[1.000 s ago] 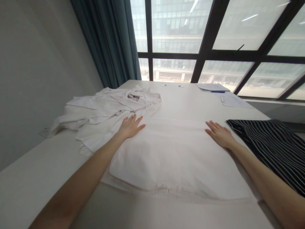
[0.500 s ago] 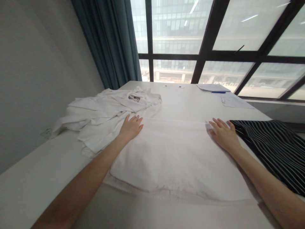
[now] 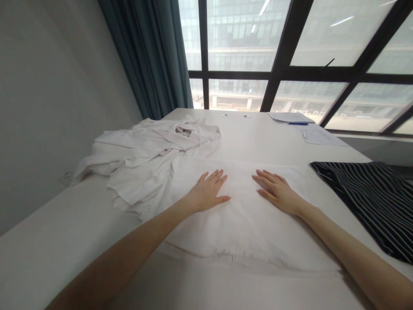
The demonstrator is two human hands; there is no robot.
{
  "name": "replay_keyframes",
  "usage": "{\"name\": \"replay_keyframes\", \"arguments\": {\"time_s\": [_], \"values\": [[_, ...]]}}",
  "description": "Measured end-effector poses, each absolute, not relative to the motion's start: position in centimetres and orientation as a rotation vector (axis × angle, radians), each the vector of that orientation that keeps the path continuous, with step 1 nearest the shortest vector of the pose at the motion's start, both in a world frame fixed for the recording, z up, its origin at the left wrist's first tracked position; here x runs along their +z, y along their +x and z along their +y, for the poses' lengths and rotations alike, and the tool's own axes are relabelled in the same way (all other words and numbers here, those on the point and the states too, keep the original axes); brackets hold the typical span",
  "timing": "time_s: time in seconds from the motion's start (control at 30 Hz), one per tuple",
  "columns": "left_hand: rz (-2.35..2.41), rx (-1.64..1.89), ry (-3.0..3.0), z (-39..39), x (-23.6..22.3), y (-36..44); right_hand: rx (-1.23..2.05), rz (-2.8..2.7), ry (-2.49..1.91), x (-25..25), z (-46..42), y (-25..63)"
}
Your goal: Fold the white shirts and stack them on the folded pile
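Ahead of you, a large window [image 3: 245,38] with dark frames fills the far end of the room, a blue-green curtain [image 3: 145,56] hangs at its left side, and a pale wall [image 3: 48,107] runs down the left. A white counter [image 3: 64,232] stretches from you toward the glass, with a small wall socket [image 3: 66,178] just above its left edge.

On the far right of the counter lie some paper sheets [image 3: 319,137] and a blue pen [image 3: 298,123]. Nearer, on the right, you have a black-and-white striped cloth [image 3: 364,198], its edge well clear of your right forearm. On the left sits a crumpled white garment [image 3: 151,150], loosely heaped in folds.

Directly in front of you, at the near edge of the counter, lies a white cloth [image 3: 245,232], spread mostly flat with a doubled hem along its near side. It runs into the heap on its left, and you cannot tell whether the two are one piece.

Your left grip [image 3: 206,191] and right grip [image 3: 277,193] both rest palm-down on the middle of that white cloth, close together but not touching. Each is open, fingers spread, with no fold of fabric pinched or clamped.
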State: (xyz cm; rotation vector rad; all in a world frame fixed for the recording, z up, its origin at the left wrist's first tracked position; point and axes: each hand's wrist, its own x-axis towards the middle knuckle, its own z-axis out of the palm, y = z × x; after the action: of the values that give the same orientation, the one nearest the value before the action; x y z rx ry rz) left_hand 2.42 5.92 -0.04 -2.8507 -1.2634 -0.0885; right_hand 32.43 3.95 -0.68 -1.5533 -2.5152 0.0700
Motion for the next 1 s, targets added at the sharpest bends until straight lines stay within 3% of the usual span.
{"name": "replay_keyframes", "arguments": {"time_s": [1.0], "values": [[-1.28, -0.196, -2.841, 5.72, 0.1, 2.55, 0.043, -2.476, -1.543, -1.07, 4.32, 32.9]]}}
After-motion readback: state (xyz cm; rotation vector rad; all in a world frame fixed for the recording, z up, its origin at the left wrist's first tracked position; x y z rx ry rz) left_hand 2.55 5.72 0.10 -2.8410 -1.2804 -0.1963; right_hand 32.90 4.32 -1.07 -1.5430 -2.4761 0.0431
